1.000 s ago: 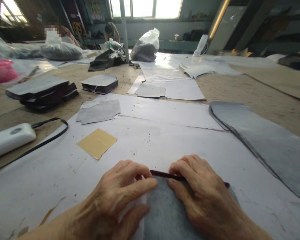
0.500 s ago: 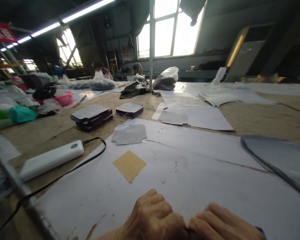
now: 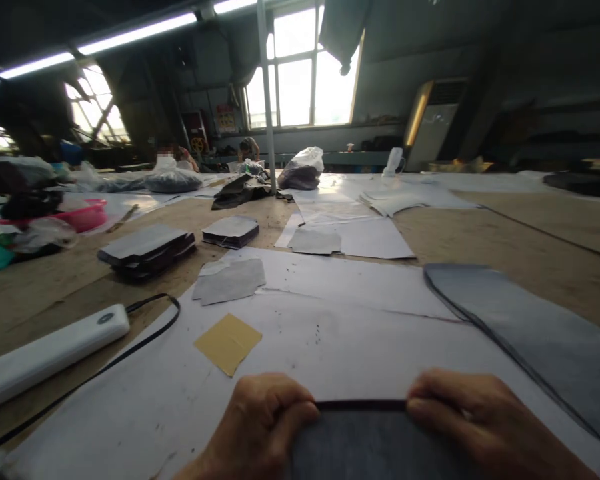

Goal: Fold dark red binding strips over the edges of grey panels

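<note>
A dark grey sheet piece (image 3: 370, 443) with a dark upper edge is stretched between my two hands at the bottom of the head view. My left hand (image 3: 265, 423) pinches its upper left edge between thumb and fingers. At the upper right edge my right hand (image 3: 485, 417) grips it the same way. The lower part of the piece runs out of the frame. Beneath lies white paper (image 3: 360, 353), with a tan square (image 3: 229, 343) just beyond my left hand. To the right rests a stack of large grey sheets (image 3: 530, 320).
On the left lie a white power bank-like device (image 3: 55, 353) with a black cable (image 3: 145, 340). Stacks of cut grey pieces (image 3: 145, 247) and a loose grey piece (image 3: 230, 281) sit farther back. A metal pole (image 3: 269, 100) rises behind them. People work at the far side.
My hands have moved apart, and the grey piece now shows between them. The view has swung to the right, bringing more of the large grey sheets into sight.
</note>
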`<action>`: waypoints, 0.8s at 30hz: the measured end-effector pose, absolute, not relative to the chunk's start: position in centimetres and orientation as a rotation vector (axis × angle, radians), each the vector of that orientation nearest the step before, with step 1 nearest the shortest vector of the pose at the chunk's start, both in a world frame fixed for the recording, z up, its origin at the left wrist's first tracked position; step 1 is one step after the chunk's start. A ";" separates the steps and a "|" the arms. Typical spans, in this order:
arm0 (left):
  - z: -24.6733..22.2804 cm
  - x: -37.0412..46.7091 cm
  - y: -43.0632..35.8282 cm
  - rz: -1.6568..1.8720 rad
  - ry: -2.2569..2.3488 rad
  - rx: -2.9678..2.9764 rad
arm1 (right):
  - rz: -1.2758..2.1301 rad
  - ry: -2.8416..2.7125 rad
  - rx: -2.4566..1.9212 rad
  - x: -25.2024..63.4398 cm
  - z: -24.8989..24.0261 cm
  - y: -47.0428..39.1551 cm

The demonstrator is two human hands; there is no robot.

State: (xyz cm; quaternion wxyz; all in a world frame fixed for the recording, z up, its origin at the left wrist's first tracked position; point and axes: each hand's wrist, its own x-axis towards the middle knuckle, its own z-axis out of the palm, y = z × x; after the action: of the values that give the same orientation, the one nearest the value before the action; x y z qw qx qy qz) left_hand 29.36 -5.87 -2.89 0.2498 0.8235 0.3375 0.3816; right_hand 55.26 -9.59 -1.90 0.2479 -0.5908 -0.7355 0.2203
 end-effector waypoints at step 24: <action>-1.6 29.0 -4.6 0.691 1.343 1.909 | 0.820 -1.472 -1.928 53.9 -0.9 -9.3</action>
State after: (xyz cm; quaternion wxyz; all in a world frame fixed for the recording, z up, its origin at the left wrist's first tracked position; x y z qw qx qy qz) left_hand 28.99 -4.61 -1.63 0.3461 0.7358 0.5176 0.2663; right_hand 53.92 -9.29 -0.94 0.2866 -0.7213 -0.5509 0.3067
